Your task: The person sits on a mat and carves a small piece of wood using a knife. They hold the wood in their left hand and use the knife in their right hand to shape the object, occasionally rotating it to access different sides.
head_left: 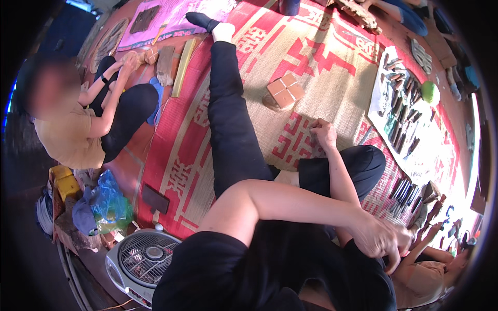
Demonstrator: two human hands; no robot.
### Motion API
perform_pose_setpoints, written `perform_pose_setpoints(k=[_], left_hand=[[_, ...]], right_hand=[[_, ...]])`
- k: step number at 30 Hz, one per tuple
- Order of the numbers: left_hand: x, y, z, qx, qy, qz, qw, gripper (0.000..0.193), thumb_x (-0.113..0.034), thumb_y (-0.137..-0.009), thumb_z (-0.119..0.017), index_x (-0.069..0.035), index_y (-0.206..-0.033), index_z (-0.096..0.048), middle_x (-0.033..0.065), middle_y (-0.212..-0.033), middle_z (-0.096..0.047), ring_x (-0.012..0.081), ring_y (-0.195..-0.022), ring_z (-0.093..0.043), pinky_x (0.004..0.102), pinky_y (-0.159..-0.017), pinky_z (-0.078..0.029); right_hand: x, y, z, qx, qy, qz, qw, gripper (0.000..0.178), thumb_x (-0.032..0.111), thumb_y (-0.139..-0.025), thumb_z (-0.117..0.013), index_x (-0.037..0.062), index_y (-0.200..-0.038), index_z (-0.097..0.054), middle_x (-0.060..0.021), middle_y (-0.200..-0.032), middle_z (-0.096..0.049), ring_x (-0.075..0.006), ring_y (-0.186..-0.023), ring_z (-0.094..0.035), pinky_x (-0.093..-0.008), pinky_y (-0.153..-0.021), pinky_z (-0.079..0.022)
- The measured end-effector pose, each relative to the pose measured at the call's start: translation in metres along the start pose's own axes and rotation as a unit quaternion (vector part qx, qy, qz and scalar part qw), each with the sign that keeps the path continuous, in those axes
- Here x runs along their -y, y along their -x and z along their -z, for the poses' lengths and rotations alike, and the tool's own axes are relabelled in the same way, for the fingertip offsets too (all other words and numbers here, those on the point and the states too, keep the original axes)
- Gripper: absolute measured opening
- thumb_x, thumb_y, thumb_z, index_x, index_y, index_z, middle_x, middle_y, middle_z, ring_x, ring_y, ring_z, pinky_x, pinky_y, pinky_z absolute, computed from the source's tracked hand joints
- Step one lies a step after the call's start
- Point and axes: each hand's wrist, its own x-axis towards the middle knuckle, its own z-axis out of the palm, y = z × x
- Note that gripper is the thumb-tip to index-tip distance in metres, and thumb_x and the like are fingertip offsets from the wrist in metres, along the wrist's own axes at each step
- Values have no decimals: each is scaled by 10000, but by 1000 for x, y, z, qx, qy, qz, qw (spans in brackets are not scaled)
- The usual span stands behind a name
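Observation:
My left arm crosses my body, and my left hand [376, 237] hangs near my right upper arm at the right. Its fingers point down and are smeared by motion, so I cannot tell whether they hold anything. My right hand [325, 133] is raised over the mat above my bent right knee, its fingers closed in a pinch. What is between them, if anything, is too small to make out. Beyond it, a square reddish-brown block [286, 92] with crossing white bands rests on a round pale base, apart from both hands.
Many carving tools [402, 111] lie on a white sheet at the right, with a green ball-like object [430, 93] beside them. More tools [404, 194] lie nearer. A person [67, 119] sits at the left, hands on a pale wooden piece. A grey fan [148, 256] stands lower left.

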Motion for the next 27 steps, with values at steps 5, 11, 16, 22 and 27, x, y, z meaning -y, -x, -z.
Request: perform_pose_setpoints(k=[5,11,16,22,27], left_hand=[[11,-33,6,68,-56,-77,993,228,-160,-832,-666,-54,-1033,-689,148,-948,-666,301,-861,-647,395,-717,-494],[34,-15,21,126,-27,-61,990,261,-190,-863,-645,-3,-1046,-661,149,-968,-658,311,-870,-642,413,-784,-485],[106,-36,-16,261,41,-136,955,304,-214,-890,-628,39,-1057,-639,151,-985,-651,319,-879,-637,428,-839,-478],[11,-2,21,90,-65,-17,994,105,-122,-784,-677,-55,-864,-684,120,-879,-613,291,-878,-588,390,-775,-467],[-18,-13,26,29,-1,125,992,177,35,-733,-592,-92,-808,-691,74,-923,-539,281,-1016,-489,389,-900,-377]], right_hand=[[-6,-2,-3,-6,-47,-5,999,211,139,-699,-718,136,-911,-725,-56,-831,-710,-207,-798,-672,-342,-744,-511],[6,3,-4,-31,-13,13,999,219,109,-676,-721,90,-894,-719,-35,-728,-661,-154,-699,-626,-312,-681,-490],[5,2,-2,-10,-9,9,1000,209,159,-687,-723,130,-894,-728,-63,-798,-702,-210,-783,-666,-355,-734,-510],[9,2,-4,-34,40,-1,999,202,202,-708,-718,172,-907,-741,-74,-804,-715,-201,-754,-685,-352,-729,-536],[9,-4,-5,-17,12,-14,1000,185,197,-667,-703,184,-849,-728,-43,-823,-717,-231,-807,-685,-368,-758,-531]])
